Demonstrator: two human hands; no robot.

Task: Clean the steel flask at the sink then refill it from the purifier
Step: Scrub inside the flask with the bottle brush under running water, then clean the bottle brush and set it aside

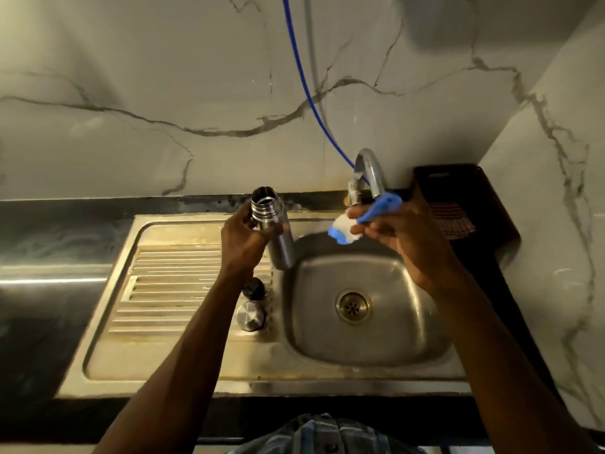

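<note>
My left hand (244, 239) grips the open steel flask (273, 224) round its upper body, holding it upright with its threaded mouth facing up, over the left rim of the sink basin (386, 342). My right hand (402, 229) holds a blue-handled cleaning brush (363, 221) with white bristles, just under the chrome tap (370, 173). The brush head points left toward the flask, a short gap apart. Two flask caps lie on the drainboard: a dark one (253, 288) and a steel one (250, 316).
The ribbed steel drainboard (170, 283) lies left of the basin. A dark board (458, 198) leans in the right corner. A blue hose (306, 83) runs down the marble wall behind the tap. Black countertop (49, 257) extends left.
</note>
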